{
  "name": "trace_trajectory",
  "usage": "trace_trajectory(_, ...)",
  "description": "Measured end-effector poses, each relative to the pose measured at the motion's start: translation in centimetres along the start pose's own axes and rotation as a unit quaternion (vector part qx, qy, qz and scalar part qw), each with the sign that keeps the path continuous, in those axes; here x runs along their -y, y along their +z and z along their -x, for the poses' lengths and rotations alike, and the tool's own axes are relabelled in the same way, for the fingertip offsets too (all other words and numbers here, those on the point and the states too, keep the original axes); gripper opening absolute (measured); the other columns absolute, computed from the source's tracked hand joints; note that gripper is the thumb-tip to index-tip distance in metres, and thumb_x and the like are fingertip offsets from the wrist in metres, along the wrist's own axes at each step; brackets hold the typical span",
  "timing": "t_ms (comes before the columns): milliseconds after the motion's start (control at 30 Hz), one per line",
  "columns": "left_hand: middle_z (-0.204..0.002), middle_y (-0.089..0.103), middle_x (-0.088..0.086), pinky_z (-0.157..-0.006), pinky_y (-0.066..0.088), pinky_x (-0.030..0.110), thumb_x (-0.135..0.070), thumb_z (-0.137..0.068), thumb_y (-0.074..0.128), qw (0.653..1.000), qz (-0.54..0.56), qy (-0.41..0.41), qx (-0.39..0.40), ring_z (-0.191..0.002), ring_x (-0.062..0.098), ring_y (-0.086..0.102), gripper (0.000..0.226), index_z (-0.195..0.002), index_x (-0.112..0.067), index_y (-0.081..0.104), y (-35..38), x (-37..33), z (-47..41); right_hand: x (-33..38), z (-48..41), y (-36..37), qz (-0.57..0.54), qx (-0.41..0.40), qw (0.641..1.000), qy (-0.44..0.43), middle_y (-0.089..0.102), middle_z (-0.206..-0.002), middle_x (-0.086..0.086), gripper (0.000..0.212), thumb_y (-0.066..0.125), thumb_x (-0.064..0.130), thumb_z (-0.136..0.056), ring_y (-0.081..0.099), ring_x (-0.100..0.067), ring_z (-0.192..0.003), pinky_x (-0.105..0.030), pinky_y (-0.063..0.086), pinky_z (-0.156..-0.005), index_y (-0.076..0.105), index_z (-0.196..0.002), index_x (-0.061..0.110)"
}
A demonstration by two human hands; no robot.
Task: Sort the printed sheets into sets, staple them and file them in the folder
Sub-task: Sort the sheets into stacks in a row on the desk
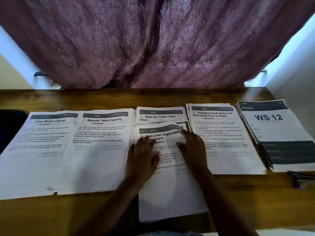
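Printed sheets lie in piles across a wooden table (119,99). In the middle, the "Bed Linen Organization" stack (172,193) juts toward me, partly over the "Wipe the Coffee Table Clean" pile (160,115). My left hand (141,155) rests flat on that stack's left side, fingers straight. My right hand (192,149) lies on its right edge, fingers spread over the top sheet; whether it pinches the paper cannot be told. To the left lie the "Close Mirror Cabinet" pile (34,159) and the "Bedside Table Cleaning" pile (98,155). To the right sit the "Charging Small Items" pile (226,150) and the "WS 12" pile (276,133).
A purple patterned curtain (153,40) hangs behind the table's far edge. A dark object (10,126) sits at the table's left edge. A small blurred purple item (298,181) lies near the front right, below the "WS 12" pile. No folder is visible.
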State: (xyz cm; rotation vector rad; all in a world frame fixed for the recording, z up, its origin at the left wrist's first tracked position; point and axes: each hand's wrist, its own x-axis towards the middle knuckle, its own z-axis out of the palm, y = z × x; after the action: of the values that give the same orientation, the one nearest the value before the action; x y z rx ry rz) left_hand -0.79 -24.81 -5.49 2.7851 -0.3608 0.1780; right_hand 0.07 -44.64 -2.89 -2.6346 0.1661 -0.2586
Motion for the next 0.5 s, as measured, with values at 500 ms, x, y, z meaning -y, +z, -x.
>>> trace_trajectory(500,-0.146,0.044,0.002,-0.114,0.027,0.047,-0.056,-0.091,0.031,1.0,-0.005,0.0,0.002,-0.14,0.023,0.034,0.056,-0.138,-0.029,0.044,-0.1,0.0,0.0,0.0,-4.6,-2.5,0.033,0.096,0.992,-0.078,0.036,-0.148,-0.007,0.081,0.069,0.048,-0.079,0.031,-0.025,-0.136,-0.041,0.028,-0.11,0.031,-0.145,0.019)
